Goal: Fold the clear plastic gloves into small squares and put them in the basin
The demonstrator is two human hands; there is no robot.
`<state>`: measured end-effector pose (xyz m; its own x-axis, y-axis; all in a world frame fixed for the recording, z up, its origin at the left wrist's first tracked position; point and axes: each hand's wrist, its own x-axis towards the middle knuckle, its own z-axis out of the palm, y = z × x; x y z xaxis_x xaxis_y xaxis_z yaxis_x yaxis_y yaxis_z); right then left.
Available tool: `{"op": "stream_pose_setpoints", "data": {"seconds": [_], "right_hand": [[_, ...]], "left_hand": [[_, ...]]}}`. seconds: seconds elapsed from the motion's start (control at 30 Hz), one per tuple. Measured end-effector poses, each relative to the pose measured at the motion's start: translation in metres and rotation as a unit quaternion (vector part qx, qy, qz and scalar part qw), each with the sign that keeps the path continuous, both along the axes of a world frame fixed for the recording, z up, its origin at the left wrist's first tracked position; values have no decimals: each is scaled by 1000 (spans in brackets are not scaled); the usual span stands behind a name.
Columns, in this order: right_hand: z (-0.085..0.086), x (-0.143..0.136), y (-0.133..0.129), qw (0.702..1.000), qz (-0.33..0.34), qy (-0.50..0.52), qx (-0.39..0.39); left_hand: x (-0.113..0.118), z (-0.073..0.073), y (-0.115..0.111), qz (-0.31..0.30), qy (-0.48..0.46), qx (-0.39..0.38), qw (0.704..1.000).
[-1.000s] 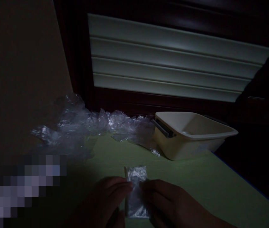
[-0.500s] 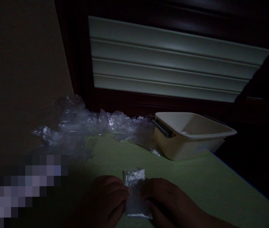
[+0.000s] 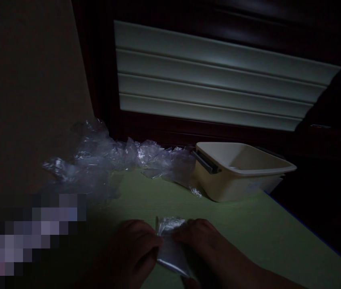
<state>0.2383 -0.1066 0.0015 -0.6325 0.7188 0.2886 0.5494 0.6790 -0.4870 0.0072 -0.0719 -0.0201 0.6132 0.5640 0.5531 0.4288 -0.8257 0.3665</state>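
A small, clear plastic bag [image 3: 172,253], flat and folded-looking, lies low in the middle of the view between my two hands. My left hand [image 3: 137,247] is closed, with curled fingertips pinching the bag's left edge. From the other side, my right hand [image 3: 209,245] reaches over the bag, its fingers on the upper right part and its thumb by the near right corner. The bag's near edge slants and shines. Dim light hides what, if anything, is inside it.
Crumpled clear plastic bags [image 3: 98,160] are heaped along the back left of the green table [image 3: 140,192]. A cream plastic tub [image 3: 233,184] with dark handles stands at the back right, near the table's blue edge. Behind is a dark-framed slatted panel [image 3: 218,80].
My right hand has shifted slightly left over the bag's upper part. Its thumb now shows at the near corner, and the bag's near edge has tilted and moved a little farther away.
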Motion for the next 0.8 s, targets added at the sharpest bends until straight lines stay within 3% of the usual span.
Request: {"op": "stream_pose_setpoints", "data": {"seconds": [0.27,0.4,0.6,0.8], "right_hand": [[4,-11,0,998,-18,48,25],[6,-15,-2,994,-42,85,-46],[-8,-12,-2,967,-85,188,-152],[-9,-10,2,969,-106,191,-114]], "left_hand": [[5,2,-1,53,-45,-27,997],[7,5,0,66,-52,-81,993],[5,-1,4,87,-70,-128,986],[-2,-7,2,80,-24,-151,985]]}}
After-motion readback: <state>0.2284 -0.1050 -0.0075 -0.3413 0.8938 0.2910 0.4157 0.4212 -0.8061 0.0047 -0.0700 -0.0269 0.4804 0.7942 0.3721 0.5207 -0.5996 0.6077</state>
